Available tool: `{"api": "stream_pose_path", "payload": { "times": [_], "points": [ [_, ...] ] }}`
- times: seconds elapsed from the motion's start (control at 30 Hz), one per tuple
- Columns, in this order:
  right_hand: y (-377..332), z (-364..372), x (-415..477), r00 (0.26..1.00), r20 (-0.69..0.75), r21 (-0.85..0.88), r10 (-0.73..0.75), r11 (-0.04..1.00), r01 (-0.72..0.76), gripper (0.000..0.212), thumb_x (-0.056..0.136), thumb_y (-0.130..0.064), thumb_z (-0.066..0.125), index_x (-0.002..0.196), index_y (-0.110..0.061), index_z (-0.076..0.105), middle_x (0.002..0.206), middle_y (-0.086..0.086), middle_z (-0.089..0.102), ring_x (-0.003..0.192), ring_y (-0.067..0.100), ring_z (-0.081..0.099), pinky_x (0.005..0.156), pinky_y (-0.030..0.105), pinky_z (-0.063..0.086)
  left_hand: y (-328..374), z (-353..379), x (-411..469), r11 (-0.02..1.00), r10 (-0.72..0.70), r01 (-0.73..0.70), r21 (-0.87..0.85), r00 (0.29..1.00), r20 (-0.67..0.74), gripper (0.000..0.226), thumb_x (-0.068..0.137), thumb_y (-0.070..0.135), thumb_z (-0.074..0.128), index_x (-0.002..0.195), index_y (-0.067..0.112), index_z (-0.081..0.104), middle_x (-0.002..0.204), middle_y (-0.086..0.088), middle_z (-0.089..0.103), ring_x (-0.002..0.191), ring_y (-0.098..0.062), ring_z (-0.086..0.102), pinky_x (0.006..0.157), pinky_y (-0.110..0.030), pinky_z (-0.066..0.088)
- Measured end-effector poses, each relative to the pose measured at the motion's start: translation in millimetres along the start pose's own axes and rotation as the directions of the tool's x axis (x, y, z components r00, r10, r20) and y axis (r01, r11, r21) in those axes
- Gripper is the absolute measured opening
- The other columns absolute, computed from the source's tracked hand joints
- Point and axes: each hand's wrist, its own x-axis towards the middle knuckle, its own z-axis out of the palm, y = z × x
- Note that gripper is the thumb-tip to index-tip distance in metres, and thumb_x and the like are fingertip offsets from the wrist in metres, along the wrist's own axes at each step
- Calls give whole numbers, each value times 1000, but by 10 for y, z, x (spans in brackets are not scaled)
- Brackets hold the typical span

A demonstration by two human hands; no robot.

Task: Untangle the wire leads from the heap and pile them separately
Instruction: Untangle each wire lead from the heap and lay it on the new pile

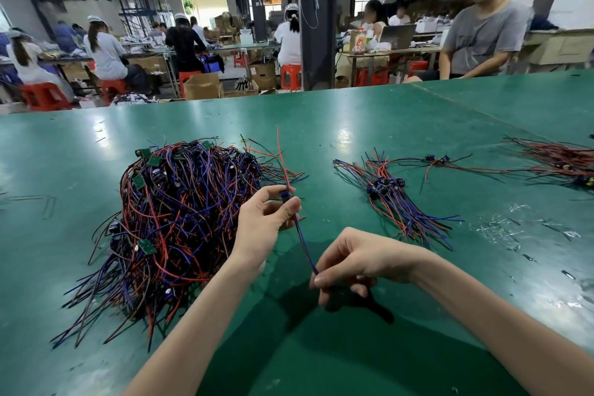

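A big tangled heap (167,219) of red, blue and black wire leads with small green boards lies on the green table (385,125), left of centre. My left hand (260,225) pinches the small blue component of one wire lead (302,235) just right of the heap. A red wire of that lead sticks up from the pinch. My right hand (350,262) pinches the lead's blue wire near its lower end. A smaller sorted pile (398,199) of leads lies to the right.
Two loose leads (440,161) lie beyond the sorted pile. Another bundle of red and black wires (562,161) sits at the right edge. Clear plastic scraps (501,228) litter the table on the right. A seated person (482,38) is across the table; workers sit at benches behind.
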Motion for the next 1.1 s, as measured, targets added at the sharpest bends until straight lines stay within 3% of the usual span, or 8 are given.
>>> {"api": "stream_pose_path", "payload": {
  "times": [0.13, 0.27, 0.43, 0.6, 0.87, 1.1],
  "points": [
    [17, -53, -6, 1000, 7, 20, -18, 1000, 17, 11, 89, -9, 62, 93, -10, 72, 79, 4, 73, 43, 6, 48, 42, 14, 36, 24, -3, 21, 996, -44, 43, -81, 999, -13, 15, 75, 13, 68, 89, 17, 63, 64, 4, 66, 58, 0, 59, 53, -14, 47],
    [50, -51, 19, 1000, -19, 64, -17, 998, 18, 12, 93, -9, 55, 93, -6, 67, 76, 7, 71, 45, 7, 46, 47, 18, 40, 37, -40, 45, 994, -33, 28, -107, 999, -42, 17, 78, 9, 66, 93, 15, 62, 71, -1, 64, 65, -6, 58, 54, -15, 47],
    [69, -15, 73, 995, -95, 145, -31, 988, 45, 15, 99, -6, 44, 92, -4, 57, 75, 13, 68, 40, 7, 41, 41, 15, 30, 55, -73, 70, 990, 16, -30, -135, 994, -106, 17, 84, 1, 62, 93, 16, 62, 70, 1, 62, 64, -3, 58, 56, -15, 49],
    [59, 8, 74, 994, -97, 175, -53, 982, 69, 13, 96, 2, 43, 93, -3, 55, 80, 17, 69, 42, 7, 45, 42, 14, 33, 64, -81, 85, 992, 59, -75, -104, 987, -147, 17, 84, 1, 64, 94, 14, 62, 73, -3, 58, 58, -3, 55, 56, -16, 49],
    [45, 17, 81, 991, -99, 171, 91, 982, -73, 17, 97, -2, 42, 89, -2, 57, 59, 8, 65, 30, 4, 34, 32, 13, 23, 21, -91, 106, 995, 73, -82, -52, 984, -164, 16, 82, 1, 66, 91, 14, 63, 71, -3, 59, 57, -1, 56, 55, -16, 50],
    [22, 54, 30, 1000, 21, 109, 7, 994, -10, 20, 94, 7, 39, 100, -3, 56, 78, 11, 68, 40, 6, 39, 40, 15, 28, -55, -112, 133, 998, 69, -67, 21, 980, -185, 17, 83, 0, 66, 98, 5, 64, 70, -4, 58, 55, 1, 56, 54, -15, 50]
  ]
}}
